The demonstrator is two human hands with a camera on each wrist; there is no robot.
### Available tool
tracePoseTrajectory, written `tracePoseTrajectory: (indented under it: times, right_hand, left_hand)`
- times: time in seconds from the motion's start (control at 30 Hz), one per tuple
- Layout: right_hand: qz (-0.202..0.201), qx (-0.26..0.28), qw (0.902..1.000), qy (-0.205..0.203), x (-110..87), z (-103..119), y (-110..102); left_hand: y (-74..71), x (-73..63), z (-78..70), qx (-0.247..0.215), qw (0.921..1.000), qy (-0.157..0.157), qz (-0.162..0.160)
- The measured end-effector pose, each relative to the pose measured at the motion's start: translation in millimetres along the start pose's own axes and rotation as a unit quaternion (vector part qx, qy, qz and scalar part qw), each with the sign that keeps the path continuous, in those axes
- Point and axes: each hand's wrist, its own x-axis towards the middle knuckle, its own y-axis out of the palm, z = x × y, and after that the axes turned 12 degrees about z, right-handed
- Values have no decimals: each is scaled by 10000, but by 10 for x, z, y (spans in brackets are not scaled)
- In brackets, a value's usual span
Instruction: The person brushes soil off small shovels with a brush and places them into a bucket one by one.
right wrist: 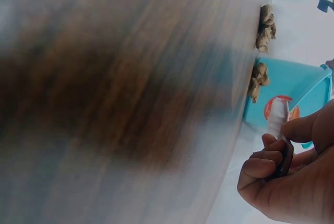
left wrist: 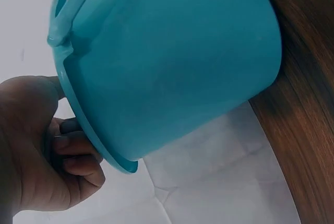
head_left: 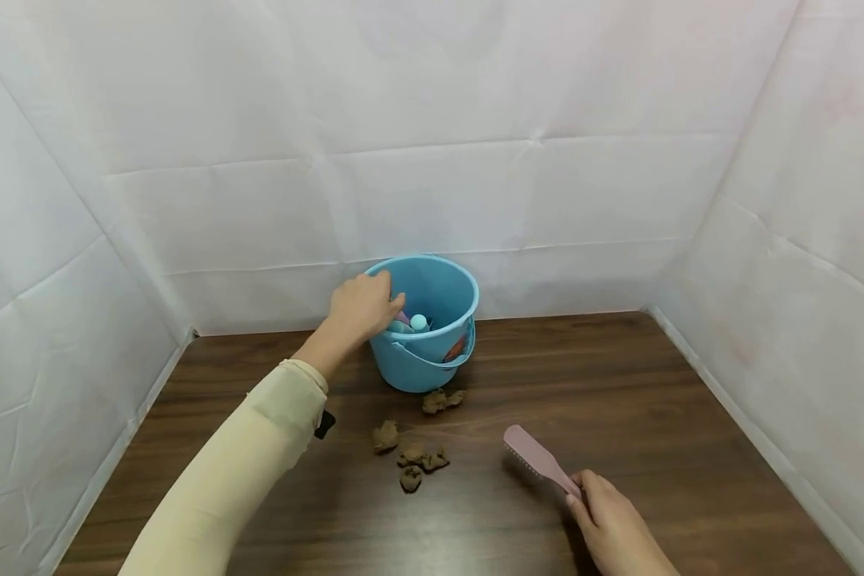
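A light blue bucket stands upright at the back of the wooden table, its handle hanging down in front. My left hand grips its left rim; the left wrist view shows the fingers curled at the rim. Inside the bucket lie a pale blue round-topped item and a bit of something purple, mostly hidden by the wall. Near the front right, my right hand holds a pink hairbrush by its handle, bristles facing down and left above the table.
Several crumpled brown lumps are scattered on the table in front of the bucket; one sits close to its base. White sheeting walls in the back and both sides.
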Motion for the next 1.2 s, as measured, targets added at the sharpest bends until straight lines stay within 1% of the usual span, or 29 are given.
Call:
tracePoseTrajectory:
  times: [0.17, 0.27, 0.33, 0.53, 0.7, 0.87, 0.97, 1.03, 1.1, 1.2]
  right_hand:
    - [16, -99, 9999, -111, 38, 15, -23]
    - [-1, -119, 9997, -230, 58, 15, -27]
    - [34, -57, 9997, -239, 72, 29, -36]
    - [95, -17, 9991, -419, 150, 65, -66]
    - [-36, -181, 9984, -527, 223, 97, -92]
    - [-211, -331, 9977, -553, 320, 97, -127]
    - [-355, -417, 9965, -628, 386, 86, -143]
    - [-465, -470, 9954, -689, 418, 88, -146]
    - [-482, -496, 9950, -726, 444, 100, -146]
    - [-243, -379, 9968, -665, 479, 128, -160]
  left_hand:
    - [-45, -93, 106, -149, 9998, -101, -5]
    - [-73, -184, 166, -311, 9995, -33, -49]
    - [-95, -256, 213, -418, 9991, 9, -88]
    - [-150, -479, 382, -604, 9974, 88, -391]
    - [-133, -698, 522, -687, 9954, 104, -655]
    - [-40, -953, 661, -716, 9941, 124, -811]
    - [59, -1112, 735, -762, 9932, 117, -868]
    - [148, -1227, 779, -826, 9926, 106, -887]
    - [254, -1337, 817, -867, 9921, 92, -901]
    - [443, -1482, 812, -820, 9924, 61, -915]
